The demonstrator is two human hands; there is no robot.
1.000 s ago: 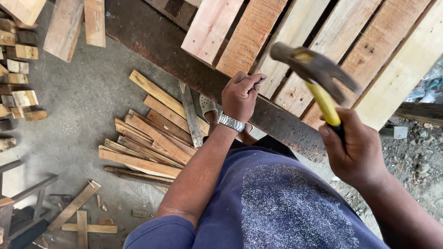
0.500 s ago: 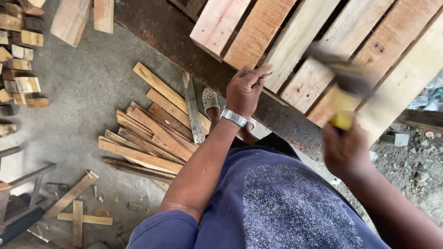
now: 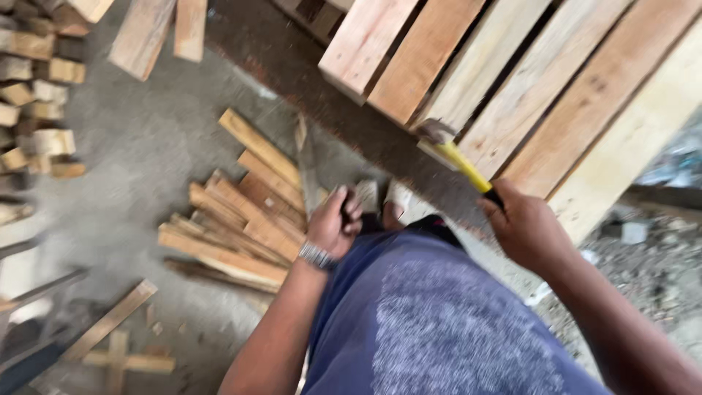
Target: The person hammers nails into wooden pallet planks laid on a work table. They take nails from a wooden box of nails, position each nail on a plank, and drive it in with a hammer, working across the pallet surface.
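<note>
Grey concrete floor (image 3: 146, 146), littered with offcuts; a slatted wooden pallet (image 3: 526, 80) fills the upper right. Since a second ago the hammer (image 3: 457, 153) has come down from its raised position: its head now sits at the near end of a slat, yellow handle gripped in the closed right hand (image 3: 523, 227). The left hand (image 3: 333, 223) has pulled back off the slats and hangs loosely curled near the waist, wristwatch (image 3: 316, 256) showing; whether it holds anything I cannot tell. Judged: a blow just landed or is landing. Hammer head blurred; any nail is not visible. Loose pile of planks (image 3: 234, 219) lies on the floor at left. Feet mostly hidden by the blue shirt (image 3: 439, 322).
</note>
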